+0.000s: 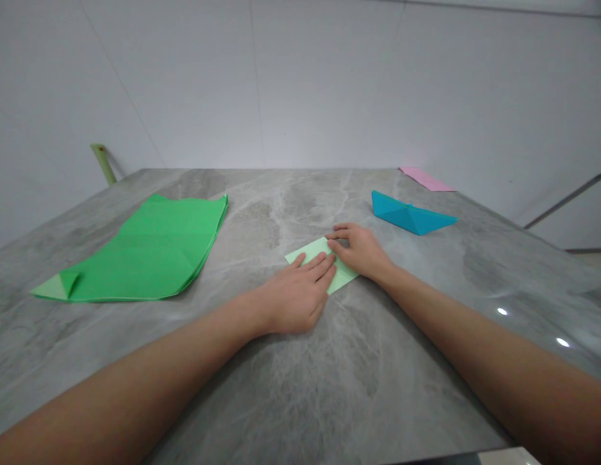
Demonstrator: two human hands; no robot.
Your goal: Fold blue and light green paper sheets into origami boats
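Observation:
A light green folded piece of paper [307,250] lies on the grey marbled table in front of me. My left hand [300,294] rests flat on it, fingers stretched out and pressing its near part. At the paper's right side, my right hand [359,250] has its thumb and fingers curled about the edge. Both hands cover much of the paper, so its folds are only partly visible. Beyond my right hand sits a blue folded paper boat [410,214], apart from it.
A stack of bright green paper sheets [152,248] lies at the left, its near left corner turned up. A pink paper [426,179] is at the far right edge of the grey table [281,400]. A white wall [300,84] stands behind the table.

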